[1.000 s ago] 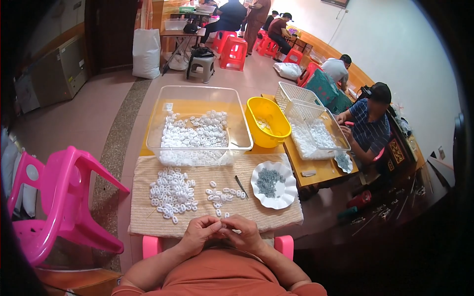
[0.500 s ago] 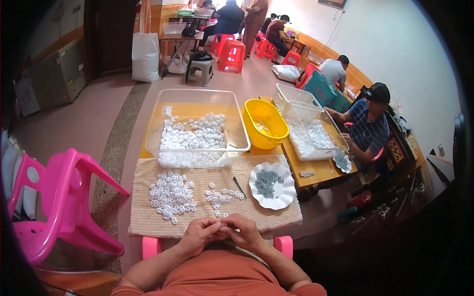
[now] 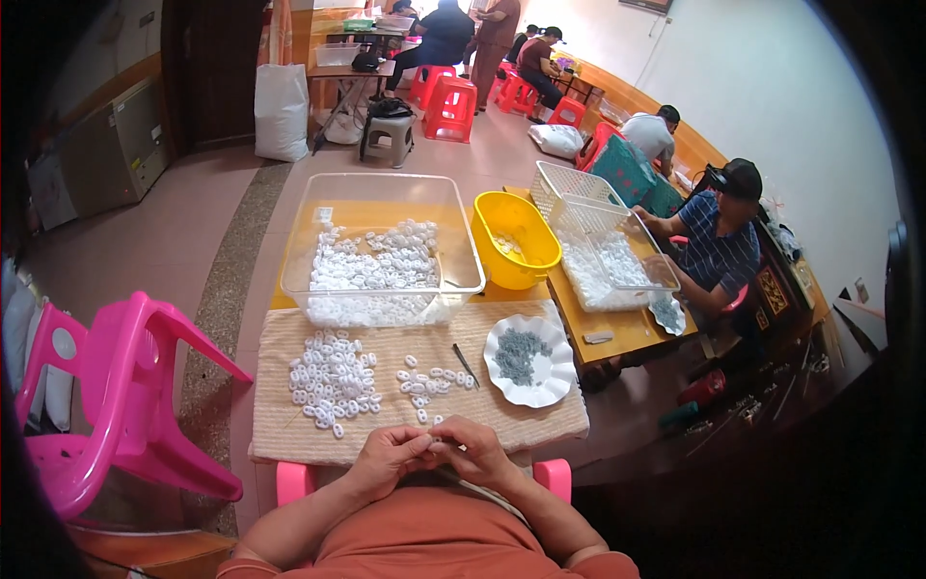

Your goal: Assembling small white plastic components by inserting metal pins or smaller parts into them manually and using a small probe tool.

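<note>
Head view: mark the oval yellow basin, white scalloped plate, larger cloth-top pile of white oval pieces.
Oval yellow basin [image 3: 527, 220]: head view, inner wall.
White scalloped plate [image 3: 554, 369]: head view, bare surface.
Larger pile of white oval pieces [image 3: 333, 376]: head view, pile's middle.

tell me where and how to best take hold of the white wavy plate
Probably best to grip the plate by its near-right rim, right hand coming from the near right, pinching the wavy edge from above and below. The plate sits flat on the cloth, and the grey bits heap mostly toward its left, leaving that side bare.
</note>
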`<state>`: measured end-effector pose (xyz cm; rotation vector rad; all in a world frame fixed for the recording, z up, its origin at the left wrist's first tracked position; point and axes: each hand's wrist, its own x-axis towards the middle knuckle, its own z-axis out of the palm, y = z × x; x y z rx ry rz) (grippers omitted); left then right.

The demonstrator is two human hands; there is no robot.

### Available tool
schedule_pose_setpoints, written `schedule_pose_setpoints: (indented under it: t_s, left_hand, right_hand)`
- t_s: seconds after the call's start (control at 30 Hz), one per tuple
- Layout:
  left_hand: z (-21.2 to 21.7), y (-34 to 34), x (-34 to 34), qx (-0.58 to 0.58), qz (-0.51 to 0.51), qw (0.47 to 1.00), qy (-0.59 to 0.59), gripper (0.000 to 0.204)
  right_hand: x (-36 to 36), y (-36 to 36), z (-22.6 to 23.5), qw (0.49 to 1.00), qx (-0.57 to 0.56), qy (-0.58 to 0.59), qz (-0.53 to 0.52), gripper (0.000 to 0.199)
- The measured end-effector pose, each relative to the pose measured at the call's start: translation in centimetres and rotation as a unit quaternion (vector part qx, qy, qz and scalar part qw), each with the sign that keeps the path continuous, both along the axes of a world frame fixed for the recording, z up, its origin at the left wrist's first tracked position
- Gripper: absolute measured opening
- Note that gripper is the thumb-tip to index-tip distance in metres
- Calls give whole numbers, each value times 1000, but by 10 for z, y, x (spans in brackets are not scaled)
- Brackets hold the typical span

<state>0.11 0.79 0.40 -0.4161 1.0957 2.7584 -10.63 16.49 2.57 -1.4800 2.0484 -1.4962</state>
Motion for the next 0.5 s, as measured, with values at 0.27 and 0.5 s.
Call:
schedule_pose_setpoints:
  t_s: [0.27,0.5]
  left_hand:
    - [1,0,0,-7,2,1000,-4,17]
    - [-1,-2,-2,-5,3,1000,2,17]
  right_hand:
    - [0,0,0,1000,1,1,6,18]
    - [1,-2,-6,999,-11,-50,-13,18]
